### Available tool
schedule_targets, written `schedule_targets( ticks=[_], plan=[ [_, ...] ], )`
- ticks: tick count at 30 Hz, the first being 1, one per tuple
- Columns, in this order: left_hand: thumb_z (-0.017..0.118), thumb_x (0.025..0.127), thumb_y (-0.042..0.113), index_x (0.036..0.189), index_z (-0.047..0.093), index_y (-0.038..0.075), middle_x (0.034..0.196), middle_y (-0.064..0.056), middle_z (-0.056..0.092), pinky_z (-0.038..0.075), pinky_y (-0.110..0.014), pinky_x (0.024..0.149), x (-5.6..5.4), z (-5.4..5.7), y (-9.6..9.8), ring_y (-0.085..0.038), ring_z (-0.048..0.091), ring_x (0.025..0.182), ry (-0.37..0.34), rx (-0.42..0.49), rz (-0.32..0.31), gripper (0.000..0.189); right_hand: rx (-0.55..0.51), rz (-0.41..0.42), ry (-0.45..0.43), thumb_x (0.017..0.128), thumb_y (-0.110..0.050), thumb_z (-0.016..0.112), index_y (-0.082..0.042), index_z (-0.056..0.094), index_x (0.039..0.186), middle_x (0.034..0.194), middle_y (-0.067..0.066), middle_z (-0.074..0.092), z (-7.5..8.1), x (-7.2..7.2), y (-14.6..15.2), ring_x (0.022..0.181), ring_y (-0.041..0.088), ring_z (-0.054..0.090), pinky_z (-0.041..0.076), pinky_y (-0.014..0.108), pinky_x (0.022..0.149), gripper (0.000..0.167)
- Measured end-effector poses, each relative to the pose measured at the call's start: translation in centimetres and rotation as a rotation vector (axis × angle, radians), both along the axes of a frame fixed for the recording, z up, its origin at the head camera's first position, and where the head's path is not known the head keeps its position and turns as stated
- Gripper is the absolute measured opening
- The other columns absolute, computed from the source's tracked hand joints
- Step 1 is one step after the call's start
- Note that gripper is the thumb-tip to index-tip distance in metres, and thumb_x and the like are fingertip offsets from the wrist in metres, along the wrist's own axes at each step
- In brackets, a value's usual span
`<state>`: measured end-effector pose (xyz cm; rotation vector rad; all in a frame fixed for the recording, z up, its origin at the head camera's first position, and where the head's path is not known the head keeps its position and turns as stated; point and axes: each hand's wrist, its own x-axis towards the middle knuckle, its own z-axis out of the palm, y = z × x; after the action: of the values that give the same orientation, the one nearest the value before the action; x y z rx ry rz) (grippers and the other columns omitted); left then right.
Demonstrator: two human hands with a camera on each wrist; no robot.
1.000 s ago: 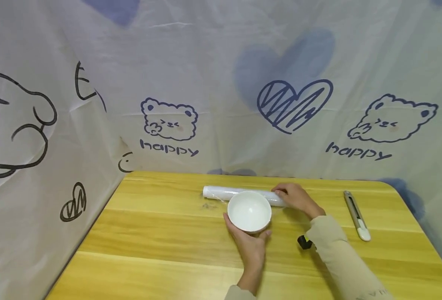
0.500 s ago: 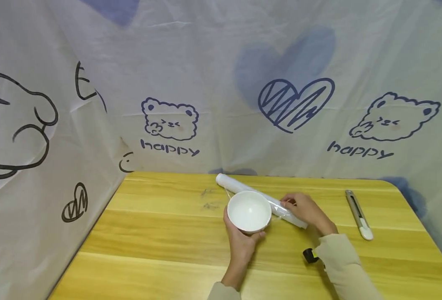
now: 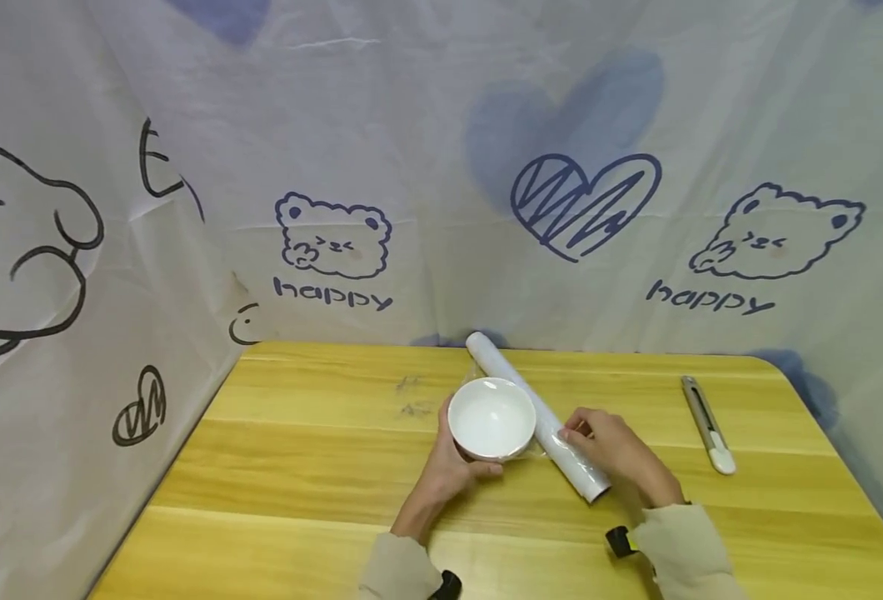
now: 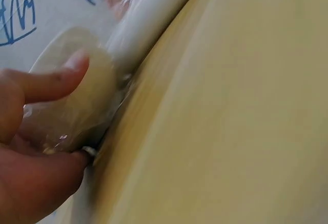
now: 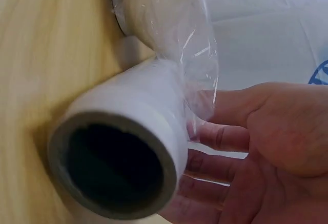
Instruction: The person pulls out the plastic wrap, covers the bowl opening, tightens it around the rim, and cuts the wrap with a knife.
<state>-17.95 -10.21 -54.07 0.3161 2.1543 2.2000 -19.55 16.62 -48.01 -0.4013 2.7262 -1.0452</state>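
Observation:
My left hand (image 3: 451,468) grips a white bowl (image 3: 491,419) from its lower left side, its inside facing the head camera. In the left wrist view, clear cling film (image 4: 64,124) covers the bowl's outside, with the thumb lying over it. Close behind and right of the bowl lies a cling film roll (image 3: 578,473), slanting from the table's back edge toward the front right. My right hand (image 3: 616,448) is at the roll's right side, pinching the loose film between thumb and forefinger. The right wrist view shows the film stretching from that pinch toward the bowl, beside the roll's hollow core (image 5: 115,165).
A utility knife (image 3: 709,425) with a white end lies at the right of the wooden table (image 3: 299,467). A printed cloth (image 3: 441,167) hangs behind the table and along its left side. Faint dark marks (image 3: 415,408) show on the tabletop left of the bowl.
The roll has swung from lying nearly crosswise to a steep slant, its near end coming toward the front right. My right hand has moved nearer with it; the left forearm has shifted left around the bowl.

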Motion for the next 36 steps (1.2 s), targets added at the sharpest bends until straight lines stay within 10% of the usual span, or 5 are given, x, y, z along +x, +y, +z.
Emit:
schedule_targets(
  ticks=[15, 23, 28, 33, 36],
  plan=[
    [0.086, 0.067, -0.019, 0.162, 0.016, 0.008, 0.156, -0.020, 0.033, 0.044, -0.031, 0.108, -4.0, 0.1, -4.2, -0.034, 0.044, 0.135, -0.052, 0.049, -0.347, 0.121, 0.011, -0.002, -0.056, 0.100, -0.019, 0.070, -0.006, 0.063, 0.085, 0.066, 0.001, 0.057, 1.0, 2.3, -2.2, 0.057, 0.013, 0.052, 0.044, 0.027, 0.052, 0.020],
    [0.090, 0.068, -0.012, 0.160, 0.021, 0.006, 0.154, -0.021, 0.036, 0.042, -0.031, 0.110, -5.5, 0.7, -6.3, -0.032, 0.045, 0.133, -0.043, -0.033, -0.437, 0.116, 0.009, 0.032, -0.070, 0.099, -0.018, 0.071, -0.006, 0.061, 0.080, 0.068, 0.001, 0.059, 1.8, 2.3, -3.3, 0.060, 0.013, 0.053, 0.046, 0.027, 0.054, 0.024],
    [0.084, 0.078, -0.010, 0.165, 0.006, 0.008, 0.168, -0.017, 0.017, 0.036, -0.027, 0.116, -5.4, 0.9, -7.3, -0.033, 0.028, 0.150, -0.101, 0.083, -0.479, 0.118, -0.062, 0.022, -0.136, 0.102, -0.020, 0.065, 0.003, 0.067, 0.102, 0.078, 0.008, 0.067, 1.8, 1.4, -2.8, 0.064, 0.017, 0.059, 0.050, 0.032, 0.057, 0.023],
    [0.036, 0.114, 0.024, 0.160, 0.020, -0.007, 0.168, -0.020, 0.018, 0.033, -0.026, 0.117, -5.0, 0.5, -4.9, -0.030, 0.020, 0.154, -0.158, 0.366, -0.221, 0.058, -0.108, -0.062, -0.037, 0.108, -0.017, 0.052, 0.009, 0.055, 0.137, 0.112, 0.020, 0.071, 0.2, 0.4, -2.6, 0.096, 0.028, 0.068, 0.058, 0.044, 0.080, 0.040],
    [0.013, 0.113, 0.042, 0.150, 0.040, -0.012, 0.158, -0.024, 0.040, 0.044, -0.027, 0.109, -5.0, 0.4, -1.4, -0.028, 0.042, 0.144, -0.175, 0.465, 0.047, 0.070, -0.130, -0.112, -0.010, 0.109, -0.015, 0.050, 0.010, 0.050, 0.142, 0.119, 0.025, 0.068, -0.6, 0.2, -2.8, 0.102, 0.032, 0.067, 0.057, 0.048, 0.085, 0.041]
  ],
)
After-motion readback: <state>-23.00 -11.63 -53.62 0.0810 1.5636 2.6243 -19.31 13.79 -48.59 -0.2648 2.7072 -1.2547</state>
